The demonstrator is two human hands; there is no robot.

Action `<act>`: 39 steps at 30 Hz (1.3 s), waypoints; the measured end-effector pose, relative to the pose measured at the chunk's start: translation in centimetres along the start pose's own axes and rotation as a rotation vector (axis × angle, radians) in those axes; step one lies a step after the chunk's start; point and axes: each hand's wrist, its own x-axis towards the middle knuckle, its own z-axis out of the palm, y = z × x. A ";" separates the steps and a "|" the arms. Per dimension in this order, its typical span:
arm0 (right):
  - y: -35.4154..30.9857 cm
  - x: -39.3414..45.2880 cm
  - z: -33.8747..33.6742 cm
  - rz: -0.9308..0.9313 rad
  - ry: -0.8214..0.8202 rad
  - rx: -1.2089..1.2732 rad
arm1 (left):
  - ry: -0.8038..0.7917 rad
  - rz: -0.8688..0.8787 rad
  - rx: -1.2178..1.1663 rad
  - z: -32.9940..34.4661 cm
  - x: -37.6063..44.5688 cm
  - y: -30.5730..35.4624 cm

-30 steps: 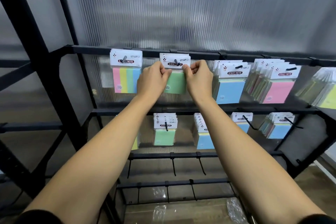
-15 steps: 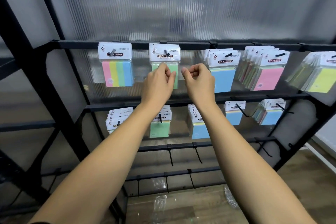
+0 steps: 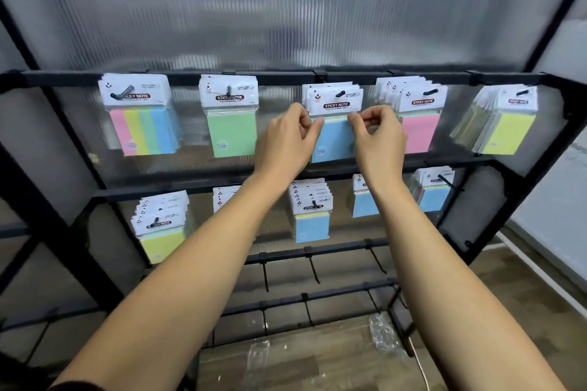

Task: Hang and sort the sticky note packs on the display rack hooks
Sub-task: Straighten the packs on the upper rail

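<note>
- Both hands reach up to the blue pack [image 3: 335, 140] hanging on the top rail of the black rack [image 3: 286, 77].
- The left hand [image 3: 287, 140] pinches the pack's left edge just under its white header card; the right hand [image 3: 378, 136] pinches the right edge.
- To the left on the same rail hang a green pack [image 3: 231, 133] and a striped pack [image 3: 143, 130]; to the right, a pink pack [image 3: 419, 130] and yellow packs [image 3: 508, 133].
- The second rail carries more packs, blue and yellow-green.
- Lower rails show bare hooks [image 3: 313, 270] above a wood floor [image 3: 286, 365].
</note>
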 end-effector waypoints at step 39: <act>10.1 7.8 -9.7 0.001 -0.015 0.002 | -0.002 -0.043 0.051 13.0 1.8 10.0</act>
